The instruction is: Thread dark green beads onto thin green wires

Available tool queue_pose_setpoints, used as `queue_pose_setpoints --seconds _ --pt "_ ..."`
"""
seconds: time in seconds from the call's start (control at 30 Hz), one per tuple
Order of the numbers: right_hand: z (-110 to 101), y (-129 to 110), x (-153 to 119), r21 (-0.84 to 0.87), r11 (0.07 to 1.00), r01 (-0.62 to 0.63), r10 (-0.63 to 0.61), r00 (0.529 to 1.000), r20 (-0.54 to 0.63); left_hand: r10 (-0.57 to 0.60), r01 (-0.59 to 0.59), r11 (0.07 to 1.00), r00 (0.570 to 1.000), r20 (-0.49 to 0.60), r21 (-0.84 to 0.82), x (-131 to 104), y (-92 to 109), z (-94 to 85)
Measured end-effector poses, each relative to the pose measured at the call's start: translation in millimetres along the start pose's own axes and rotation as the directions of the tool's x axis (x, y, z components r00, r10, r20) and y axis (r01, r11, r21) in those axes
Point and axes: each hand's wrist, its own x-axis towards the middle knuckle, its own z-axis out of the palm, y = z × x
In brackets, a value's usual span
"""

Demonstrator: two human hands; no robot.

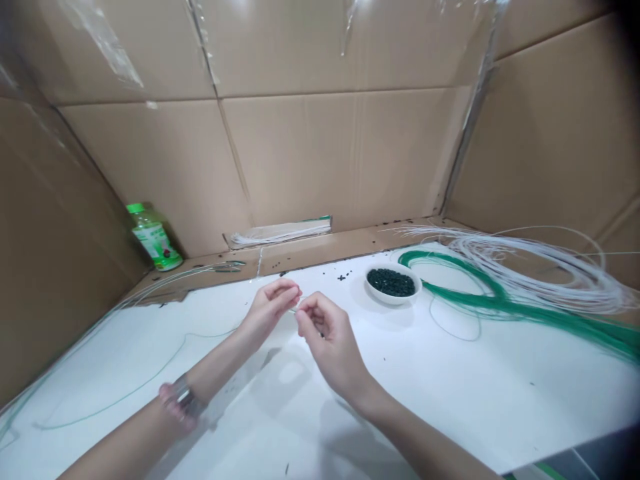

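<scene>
My left hand [273, 307] has its fingertips pinched together over the white tabletop. A thin green wire [186, 339] trails away from it to the left across the table. Close beside it, my right hand [334, 340] is curled, thumb against forefinger, and a short thin length of the wire shows between the two hands. Small dark bits seem to sit inside my right palm, too blurred to name. To the right stands a white bowl [393, 300] filled with small dark green pieces [391, 282].
A green wire bundle [480, 303] and a white wire coil [545, 273] lie at the right. At the back left stands a green-capped bottle [156, 241]. White strands [280, 233] rest in a slot in the cardboard wall [300, 153]. Dark bits lie scattered near the bowl.
</scene>
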Motion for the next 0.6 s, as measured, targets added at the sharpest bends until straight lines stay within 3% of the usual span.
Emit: queue_pose_setpoints --seconds 0.1,0.23,0.6 --pt "3.6 -0.8 -3.4 -0.033 0.999 0.006 -0.005 1.000 0.022 -0.129 0.117 0.958 0.991 -0.030 -0.260 -44.2 5.0 -9.1" --pt "8.9 2.6 -7.5 -0.132 0.991 0.015 -0.010 0.999 0.042 -0.291 0.237 0.795 0.957 -0.008 -0.558 -74.2 0.2 -8.2" --pt "13.4 9.9 -17.3 -0.287 0.955 0.078 -0.039 0.989 0.140 -0.325 0.306 0.601 0.937 0.125 -0.738 -96.2 -9.0 -7.6"
